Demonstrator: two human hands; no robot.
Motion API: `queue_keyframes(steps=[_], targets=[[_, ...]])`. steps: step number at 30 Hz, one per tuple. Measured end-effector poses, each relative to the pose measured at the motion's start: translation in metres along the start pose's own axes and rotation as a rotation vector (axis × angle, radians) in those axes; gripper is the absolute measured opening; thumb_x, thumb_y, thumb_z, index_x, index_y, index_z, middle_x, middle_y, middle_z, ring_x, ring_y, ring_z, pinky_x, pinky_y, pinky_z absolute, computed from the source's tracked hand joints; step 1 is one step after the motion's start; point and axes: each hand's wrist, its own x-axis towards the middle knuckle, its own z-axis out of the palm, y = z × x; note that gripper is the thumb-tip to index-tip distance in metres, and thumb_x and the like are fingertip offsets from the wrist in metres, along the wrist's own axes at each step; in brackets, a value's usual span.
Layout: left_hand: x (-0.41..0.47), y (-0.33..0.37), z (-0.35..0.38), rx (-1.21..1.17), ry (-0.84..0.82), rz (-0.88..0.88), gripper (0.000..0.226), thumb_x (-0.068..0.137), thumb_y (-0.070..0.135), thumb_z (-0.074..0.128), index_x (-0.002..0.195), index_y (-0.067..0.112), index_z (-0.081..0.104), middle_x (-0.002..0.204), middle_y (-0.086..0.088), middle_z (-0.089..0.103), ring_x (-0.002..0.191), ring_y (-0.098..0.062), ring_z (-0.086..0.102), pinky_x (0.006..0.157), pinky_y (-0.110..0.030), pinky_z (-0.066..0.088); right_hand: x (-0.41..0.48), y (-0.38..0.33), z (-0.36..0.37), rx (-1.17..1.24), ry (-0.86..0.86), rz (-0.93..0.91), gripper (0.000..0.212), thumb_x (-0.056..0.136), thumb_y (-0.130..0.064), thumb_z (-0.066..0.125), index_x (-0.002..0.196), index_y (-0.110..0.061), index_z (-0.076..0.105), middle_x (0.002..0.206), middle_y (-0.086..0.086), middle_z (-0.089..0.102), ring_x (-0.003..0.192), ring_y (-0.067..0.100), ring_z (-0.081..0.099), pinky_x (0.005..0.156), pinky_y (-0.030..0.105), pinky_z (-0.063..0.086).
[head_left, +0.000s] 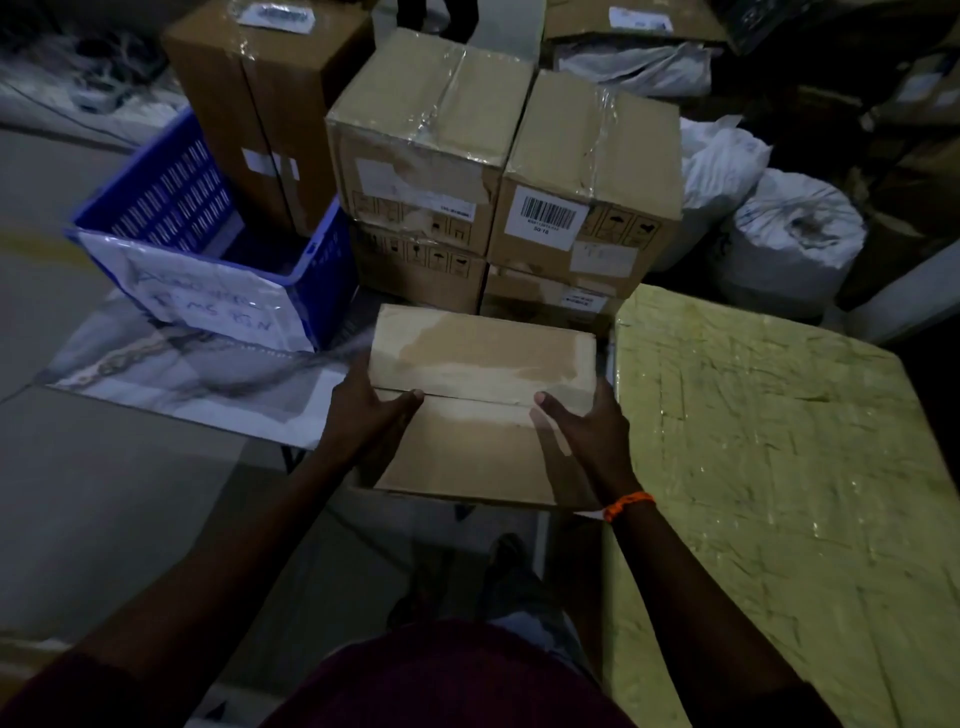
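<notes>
Left hand (371, 410) and right hand (582, 426) grip opposite sides of cardboard box (483, 364), thumbs on top flaps

Dim, murky lighting, brighter mid-frame, dark corners, soft blur, wide-angle bending at edges.

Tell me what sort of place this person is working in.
Probably a warehouse or stockroom. Taped cartons stand stacked, one with a barcode label; a blue plastic crate carries a handwritten sign; white sacks sit beside them. The left hand and right hand grip a small carton.
</notes>
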Motion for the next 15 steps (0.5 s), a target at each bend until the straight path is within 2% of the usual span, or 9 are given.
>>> queue_keyframes(steps=[2,5,6,8,10,12,14,15], targets=[[0.002,0.011,-0.004,-0.047,0.024,0.005,0.085,0.082,0.028,0.086,0.151,0.015,0.038,0.144,-0.005,0.055,0.126,-0.021,0.054,0.102,-0.034,0.047,0.003,-0.008,-0.007,0.069,0.043,-0.016,0.076,0.083,-0.045,0.085,0.145,-0.017,0.051,0.127,-0.009,0.057,0.118,0.010,0.055,0.093,0.024,0.046],[0.004,0.025,-0.013,-0.219,0.032,0.035,0.093,0.076,0.021,0.090,0.151,0.023,0.035,0.141,0.007,0.047,0.123,-0.010,0.048,0.096,-0.027,0.050,0.009,-0.019,-0.014,0.148,0.104,0.016,0.088,0.075,-0.079,0.073,0.145,-0.029,0.053,0.139,-0.003,0.059,0.128,0.018,0.056,0.108,0.042,0.048],[0.005,0.029,-0.016,-0.263,0.033,0.053,0.094,0.075,0.024,0.089,0.151,0.024,0.035,0.145,0.007,0.045,0.126,-0.010,0.048,0.096,-0.027,0.049,0.012,-0.021,-0.016,0.178,0.121,0.031,0.089,0.072,-0.087,0.067,0.141,-0.033,0.056,0.137,-0.001,0.061,0.126,0.019,0.058,0.107,0.045,0.050],[0.007,0.032,-0.020,-0.345,0.023,0.056,0.090,0.079,0.037,0.085,0.153,0.025,0.036,0.151,0.002,0.047,0.129,-0.014,0.051,0.101,-0.034,0.050,0.013,-0.025,-0.019,0.212,0.136,0.065,0.081,0.076,-0.089,0.058,0.132,-0.030,0.061,0.132,0.002,0.062,0.122,0.021,0.059,0.103,0.041,0.050],[0.007,0.035,-0.020,-0.430,0.023,0.005,0.083,0.081,0.056,0.074,0.150,0.024,0.042,0.145,-0.002,0.054,0.126,-0.016,0.057,0.101,-0.036,0.051,0.011,-0.029,-0.020,0.230,0.154,0.088,0.071,0.079,-0.088,0.054,0.117,-0.029,0.064,0.122,0.006,0.063,0.111,0.023,0.061,0.096,0.041,0.051],[0.004,0.036,-0.016,-0.463,0.073,-0.090,0.081,0.081,0.072,0.064,0.142,0.020,0.050,0.137,-0.004,0.060,0.121,-0.017,0.060,0.101,-0.041,0.052,0.008,-0.027,-0.019,0.245,0.170,0.117,0.076,0.075,-0.092,0.053,0.109,-0.025,0.061,0.113,0.007,0.065,0.103,0.025,0.064,0.091,0.045,0.055],[-0.001,0.035,-0.012,-0.434,0.133,-0.143,0.077,0.084,0.076,0.060,0.134,0.017,0.054,0.131,-0.004,0.062,0.118,-0.020,0.062,0.100,-0.042,0.052,0.002,-0.021,-0.015,0.235,0.188,0.139,0.069,0.082,-0.081,0.060,0.111,-0.018,0.058,0.114,0.010,0.066,0.100,0.026,0.065,0.082,0.039,0.056],[-0.006,0.033,-0.009,-0.406,0.161,-0.147,0.071,0.088,0.070,0.062,0.133,0.015,0.054,0.129,-0.004,0.062,0.117,-0.020,0.062,0.097,-0.038,0.052,-0.001,-0.017,-0.014,0.217,0.195,0.151,0.062,0.086,-0.071,0.066,0.113,-0.016,0.056,0.116,0.011,0.066,0.100,0.025,0.065,0.077,0.034,0.054]])
